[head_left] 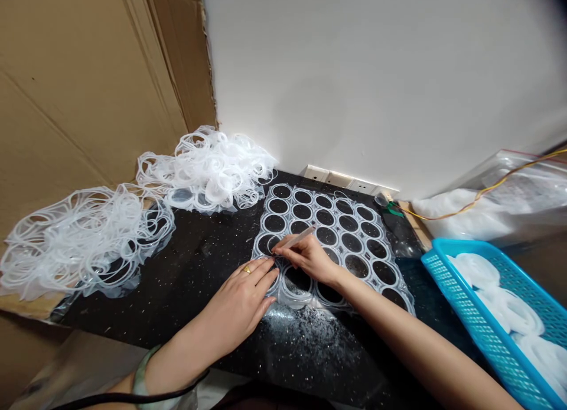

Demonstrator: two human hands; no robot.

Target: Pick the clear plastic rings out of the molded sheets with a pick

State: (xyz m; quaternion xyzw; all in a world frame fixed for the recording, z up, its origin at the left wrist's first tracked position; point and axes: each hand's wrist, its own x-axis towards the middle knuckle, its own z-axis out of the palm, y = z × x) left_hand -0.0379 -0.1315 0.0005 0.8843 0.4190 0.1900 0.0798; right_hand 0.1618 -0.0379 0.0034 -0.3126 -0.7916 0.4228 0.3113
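Observation:
A translucent sheet of joined rings [339,253] lies on the speckled black tabletop, its round openings set in rows. My right hand [312,259] pinches a slim, whitish pen-like tool [299,237] over the left part of the sheet. The tool's tip is near a ring in that part, too small to make out. Flat on the sheet's left edge rests my left hand [250,289], fingers stretched out, a ring on one of them. Its fingertips lie close to those of my right hand. Part of the sheet is hidden under my right forearm.
Tangled heaps of whitish ring scraps [93,238] lie to the left and at the back. A blue basket [465,309] on the right holds stacks of white discs. Wall sockets [339,178], a yellow cable [478,197] and plastic bags [509,191] are behind. Cardboard [80,91] stands left.

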